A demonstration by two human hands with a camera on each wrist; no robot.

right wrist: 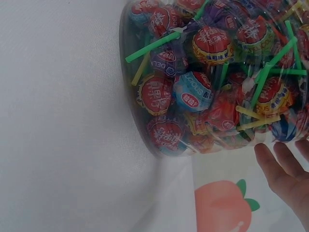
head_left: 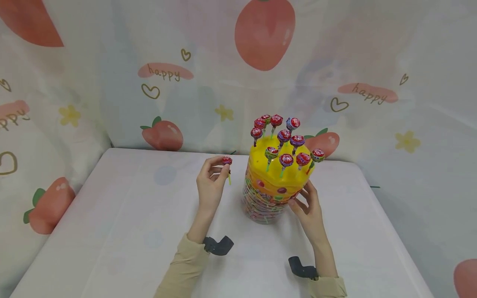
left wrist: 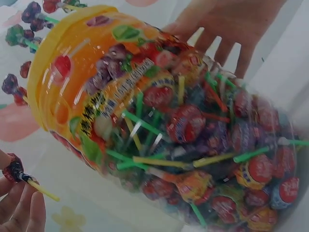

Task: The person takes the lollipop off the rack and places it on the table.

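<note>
A large clear jar (head_left: 262,203) packed with wrapped lollipops stands on the table, tilted in the wrist views. Several lollipops (head_left: 286,160) stand upright by their sticks in its yellow lid (head_left: 261,159). To the left of the jar, my left hand (head_left: 210,184) pinches a single lollipop (head_left: 227,160) by its red, dark-wrapped head, its yellow stick pointing down. My right hand (head_left: 311,213) rests against the jar's right side, its fingers spread and fairly straight in the left wrist view. The jar hides part of those fingers.
A white-covered table (head_left: 123,215) carries the jar. Behind it hangs a cloth backdrop (head_left: 208,37) printed with strawberries, hearts and "happy", which also runs along the left and right sides. Each wrist wears a black camera mount (head_left: 219,246).
</note>
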